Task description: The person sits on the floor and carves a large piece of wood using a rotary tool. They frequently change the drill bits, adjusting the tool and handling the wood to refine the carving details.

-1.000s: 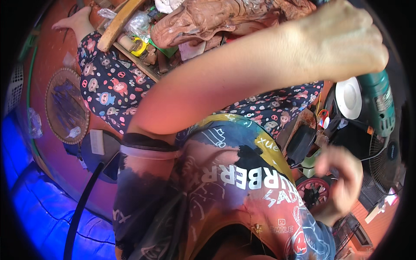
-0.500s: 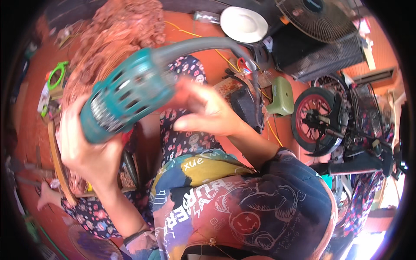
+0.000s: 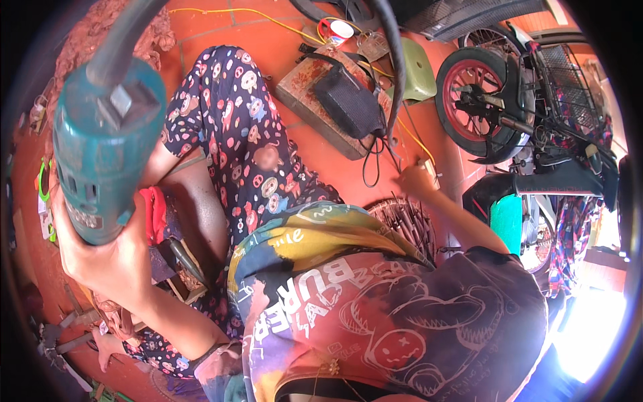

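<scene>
My left hand (image 3: 110, 258) is wrapped round the lower end of a teal power tool (image 3: 100, 167), raised close at the left. The casing has vent slots. A thick dark grey cable or hose (image 3: 124, 40) leaves its upper end, and a similar dark length (image 3: 398, 60) hangs down toward my right hand. That right hand (image 3: 418, 181) is stretched out to the right with its fingers drawn together, beside a small pale object (image 3: 429, 169) and a yellow cord (image 3: 416, 142). What its fingers hold is too small to make out.
A wooden block (image 3: 295, 90) carries a black box-shaped thing (image 3: 341, 97). Beyond are a green stool (image 3: 415, 70), a red-and-white mug (image 3: 335, 30) and a motorbike wheel (image 3: 472, 100). A round basket (image 3: 408, 224) holds several slim tools. Reddish carved wood (image 3: 144, 37) lies far left.
My right hand has left the power tool's side and reached out to the right. My left hand has tipped the tool more upright and moved it left. The view has shifted.
</scene>
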A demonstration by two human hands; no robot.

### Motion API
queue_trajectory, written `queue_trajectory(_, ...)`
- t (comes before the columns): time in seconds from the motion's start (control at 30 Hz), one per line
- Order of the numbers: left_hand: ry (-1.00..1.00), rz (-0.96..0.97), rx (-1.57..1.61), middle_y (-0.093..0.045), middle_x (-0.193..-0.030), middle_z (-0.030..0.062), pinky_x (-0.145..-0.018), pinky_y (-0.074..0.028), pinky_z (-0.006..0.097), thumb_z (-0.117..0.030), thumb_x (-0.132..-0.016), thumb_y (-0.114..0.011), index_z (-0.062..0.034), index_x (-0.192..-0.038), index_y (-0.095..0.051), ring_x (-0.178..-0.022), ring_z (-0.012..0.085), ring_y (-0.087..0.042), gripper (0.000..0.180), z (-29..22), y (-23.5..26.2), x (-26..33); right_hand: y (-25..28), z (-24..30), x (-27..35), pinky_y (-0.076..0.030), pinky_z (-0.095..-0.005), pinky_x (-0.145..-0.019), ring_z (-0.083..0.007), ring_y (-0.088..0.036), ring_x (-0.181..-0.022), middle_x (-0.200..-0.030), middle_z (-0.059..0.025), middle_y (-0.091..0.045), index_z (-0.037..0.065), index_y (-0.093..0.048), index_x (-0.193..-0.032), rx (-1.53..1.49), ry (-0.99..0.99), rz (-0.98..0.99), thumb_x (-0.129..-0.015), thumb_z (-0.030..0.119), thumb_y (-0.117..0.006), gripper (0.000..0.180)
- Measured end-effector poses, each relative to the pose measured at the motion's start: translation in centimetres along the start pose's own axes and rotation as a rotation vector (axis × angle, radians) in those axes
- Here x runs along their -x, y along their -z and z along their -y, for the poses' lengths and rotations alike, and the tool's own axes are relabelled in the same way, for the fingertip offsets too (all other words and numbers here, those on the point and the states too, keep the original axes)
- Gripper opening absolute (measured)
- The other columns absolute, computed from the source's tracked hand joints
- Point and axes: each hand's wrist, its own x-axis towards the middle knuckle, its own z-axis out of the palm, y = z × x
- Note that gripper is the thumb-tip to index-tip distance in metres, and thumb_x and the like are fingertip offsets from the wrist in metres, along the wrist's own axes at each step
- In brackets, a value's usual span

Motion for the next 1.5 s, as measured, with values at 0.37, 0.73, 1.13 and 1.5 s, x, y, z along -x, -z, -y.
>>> queue_trajectory(0.37, -0.057, -0.006, 0.216, -0.066, -0.092, 0.009, -0.081, -0.049, 0.03, -0.008, -0.063, -0.079, 0.0002, -0.105, -0.061, -0.084, 0.0182, -0.064, 0.046, -2.7, 0.0, -2.0, 2.4, 1.1, -8.2, -0.048, -0.0454, -0.077, -0.0397, -0.063, -0.087, -0.087, -0.0225, -0.065, 0.004, -0.064, -0.097, -0.439, 0.129, -0.149, -0.085, 0.04, -0.059, 0.038)
queue_trajectory(0.73, -0.049, 0.07, 0.363, -0.064, -0.089, 0.0124, -0.079, -0.05, 0.032, -0.004, -0.054, -0.069, -0.0016, -0.1, -0.062, -0.082, 0.0265, -0.065, 0.047, -3.0, -1.7, -0.6, 4.2, -12.8, -7.9, -0.047, -0.0405, -0.059, -0.0285, -0.065, -0.064, -0.065, -0.0135, -0.064, 0.003, -0.063, -0.075, -0.7, -0.22, -0.907, -0.093, 0.044, -0.048, 0.048)
queue_trajectory(1.13, 0.076, 0.095, 0.333, -0.065, -0.104, 0.0131, -0.086, -0.047, 0.031, -0.013, -0.056, -0.081, 0.0026, -0.119, -0.056, -0.092, 0.0216, -0.063, 0.07, -2.9, 4.1, 2.3, 17.8, 2.5, 0.7, -0.043, -0.0258, -0.06, -0.0113, -0.053, -0.062, -0.072, -0.0033, -0.058, 0.002, -0.056, -0.085, -0.962, 0.486, -0.8, -0.096, 0.022, -0.051, 0.024)
queue_trajectory(1.5, 0.002, -0.122, 0.351, -0.064, -0.089, 0.0134, -0.076, -0.05, 0.033, -0.006, -0.055, -0.074, -0.0012, -0.098, -0.062, -0.082, 0.027, -0.064, 0.045, -3.2, 4.6, 2.5, 26.8, 7.1, -12.5, -0.053, -0.0337, -0.077, -0.0212, -0.065, -0.078, -0.09, -0.0108, -0.065, 0.004, -0.053, -0.106, -0.786, 0.398, -0.114, -0.09, 0.031, -0.061, 0.032)
